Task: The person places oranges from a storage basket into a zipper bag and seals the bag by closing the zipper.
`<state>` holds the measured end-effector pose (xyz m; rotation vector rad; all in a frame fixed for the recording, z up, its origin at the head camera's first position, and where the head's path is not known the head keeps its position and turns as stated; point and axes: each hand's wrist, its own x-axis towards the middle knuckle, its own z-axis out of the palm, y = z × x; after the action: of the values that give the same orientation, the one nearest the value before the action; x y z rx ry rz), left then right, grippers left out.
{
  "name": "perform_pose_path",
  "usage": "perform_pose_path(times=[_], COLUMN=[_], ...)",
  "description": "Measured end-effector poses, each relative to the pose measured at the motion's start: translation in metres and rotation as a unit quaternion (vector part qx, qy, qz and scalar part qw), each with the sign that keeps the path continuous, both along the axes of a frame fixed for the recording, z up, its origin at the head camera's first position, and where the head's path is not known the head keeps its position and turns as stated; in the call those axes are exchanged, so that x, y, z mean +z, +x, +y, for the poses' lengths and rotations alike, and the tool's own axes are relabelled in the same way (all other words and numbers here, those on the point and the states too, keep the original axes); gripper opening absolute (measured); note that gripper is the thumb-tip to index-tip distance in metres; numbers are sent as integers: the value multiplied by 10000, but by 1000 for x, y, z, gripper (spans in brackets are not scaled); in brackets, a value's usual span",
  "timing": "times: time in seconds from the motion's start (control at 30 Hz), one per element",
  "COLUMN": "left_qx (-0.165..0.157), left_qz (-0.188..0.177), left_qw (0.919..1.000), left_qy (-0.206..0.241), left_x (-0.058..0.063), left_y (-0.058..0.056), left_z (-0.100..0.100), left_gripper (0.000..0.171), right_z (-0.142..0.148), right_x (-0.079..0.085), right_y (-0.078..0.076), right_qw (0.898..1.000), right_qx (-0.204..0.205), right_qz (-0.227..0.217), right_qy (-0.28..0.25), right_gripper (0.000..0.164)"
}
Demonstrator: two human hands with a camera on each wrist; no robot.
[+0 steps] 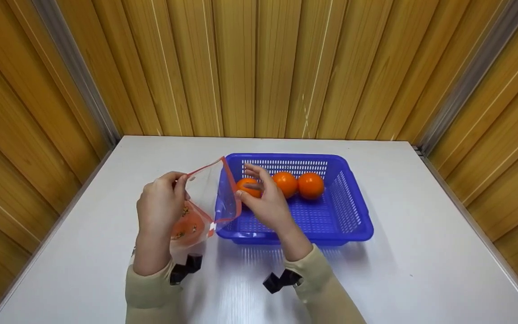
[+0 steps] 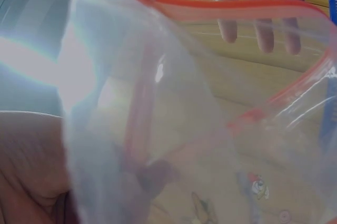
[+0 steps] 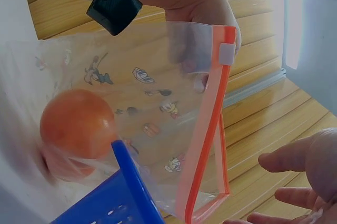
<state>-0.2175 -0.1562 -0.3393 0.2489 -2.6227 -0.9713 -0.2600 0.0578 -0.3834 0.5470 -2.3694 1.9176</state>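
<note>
My left hand [image 1: 160, 202] pinches the edge of a clear zip bag [image 1: 203, 191] with a red rim and small cartoon prints. The bag's mouth gapes toward the right. Inside it, low down, lies an orange [image 3: 79, 124]; a second round orange shape shows under it in the right wrist view. My right hand [image 1: 265, 204] hovers over the left part of a blue basket [image 1: 331, 236], fingers spread, holding nothing. A gap separates it from the bag's rim in the right wrist view. Three oranges [image 1: 284, 184] sit in the basket, the leftmost partly hidden behind the right hand.
The basket stands on a white table [image 1: 421, 234], its left rim behind the bag. A white slider [image 3: 226, 54] sits at one end of the bag's red zip. Wood-patterned walls [image 1: 277, 67] enclose the table's back and sides.
</note>
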Motion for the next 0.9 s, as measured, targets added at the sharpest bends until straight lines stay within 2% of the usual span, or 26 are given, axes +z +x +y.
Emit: perform_pose_path(times=[0.23, 0.47, 0.57, 0.7, 0.9], left_qx=[10, 0, -4, -7, -8], left_qz=[115, 52, 52, -7, -74], left_qw=[9999, 10000, 10000, 10000, 10000], left_qy=[-114, -61, -76, -46, 44], left_x=[-1, 0, 0, 0, 2], left_y=[0, 0, 0, -1, 0], left_z=[-1, -3, -3, -2, -1], left_gripper=[30, 30, 30, 31, 31], right_z=[14, 24, 26, 25, 21], right_x=[12, 37, 48, 57, 61], right_y=[-9, -16, -22, -33, -57], right_qw=[9991, 9918, 9831, 9663, 9465], right_qx=[-143, -231, -114, 19, 300], right_qz=[68, 36, -23, -126, -75], right_qy=[387, 1256, 1829, 2570, 3212], right_gripper=[60, 63, 66, 69, 68])
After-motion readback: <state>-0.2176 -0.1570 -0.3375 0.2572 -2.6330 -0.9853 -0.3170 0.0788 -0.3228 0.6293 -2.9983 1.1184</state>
